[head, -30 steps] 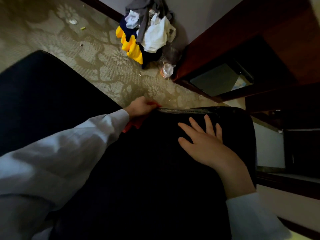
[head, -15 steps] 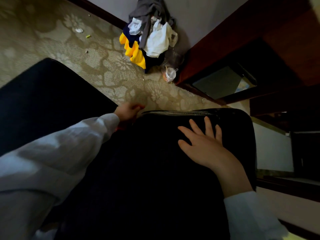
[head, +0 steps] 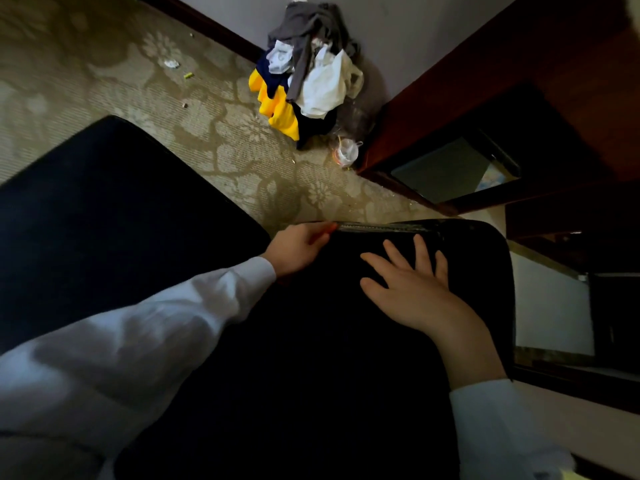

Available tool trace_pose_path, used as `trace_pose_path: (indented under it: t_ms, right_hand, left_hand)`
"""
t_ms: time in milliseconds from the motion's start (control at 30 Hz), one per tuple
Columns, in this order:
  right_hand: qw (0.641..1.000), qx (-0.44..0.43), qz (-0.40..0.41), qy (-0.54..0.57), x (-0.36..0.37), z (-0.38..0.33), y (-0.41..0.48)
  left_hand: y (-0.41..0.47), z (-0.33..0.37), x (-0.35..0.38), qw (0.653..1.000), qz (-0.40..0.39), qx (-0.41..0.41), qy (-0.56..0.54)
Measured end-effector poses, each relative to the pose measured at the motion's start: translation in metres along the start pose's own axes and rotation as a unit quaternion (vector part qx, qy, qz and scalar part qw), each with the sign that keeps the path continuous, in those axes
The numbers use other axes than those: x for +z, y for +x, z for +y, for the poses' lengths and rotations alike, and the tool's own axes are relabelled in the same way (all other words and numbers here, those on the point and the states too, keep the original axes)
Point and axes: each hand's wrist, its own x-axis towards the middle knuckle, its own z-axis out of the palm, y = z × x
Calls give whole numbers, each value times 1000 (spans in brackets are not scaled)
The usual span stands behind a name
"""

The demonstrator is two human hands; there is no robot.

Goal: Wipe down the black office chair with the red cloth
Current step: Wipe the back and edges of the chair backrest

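Because the black office chair [head: 311, 375] fills the near half of the view, its dark padded panel is the surface under both hands. It looks firm but slightly yielding. I judge the chair heavy yet liable to swivel or roll, so a flat bracing palm suits it better than a grip. The right hand [head: 412, 292] does just that: its fingers are straight and spread, lying flat on the panel's right side, holding nothing. Just left of it and a little farther, the left hand [head: 298, 249] sits at the panel's far edge, fingers curled over the red cloth [head: 327, 229]. Only a thin sliver of the cloth shows past them. It should be light, soft and limp; bunched in the palm, it would make a fuller pad for the narrow strip [head: 381, 227] along that edge. A second black panel [head: 104, 220] lies to the left; which chair part it is, I cannot tell. Beyond, on the patterned carpet [head: 225, 150], a pile of clothes [head: 304, 81] and a clear plastic cup [head: 346, 152] sit beside a dark wooden cabinet [head: 519, 81].
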Motion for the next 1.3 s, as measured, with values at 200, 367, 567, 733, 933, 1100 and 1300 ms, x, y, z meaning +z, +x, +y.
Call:
trace_pose_path:
  t_ms: [200,367,567,733,933,1100,1300]
  right_hand:
    - [1000,-6,3,-9,1,0,-1]
    - [1000,-12,12,4,3,2,-1]
    - [1000,-19,14,18,2,3,-1]
    - [1000,-19,3,15,0,2,-1]
    - [1000,-22,-9,19,-3,4,-1]
    - [1000,-23,10,4,-2,4,-2]
    - [999,-37,25,-8,1,6,-4]
  left_hand:
    - [-12,12,7,985,58,129,-96]
    - [7,-29,-6,977,159,-142,15]
    - [39,-34,-8,982,27,-189,8]
    - [42,-12,0,988,29,-147,39]
    - [18,35,1,998,31,-23,55]
    - [11,84,-1,991,-37,124,-21]
    - [9,90,-21,979,62,88,-171]
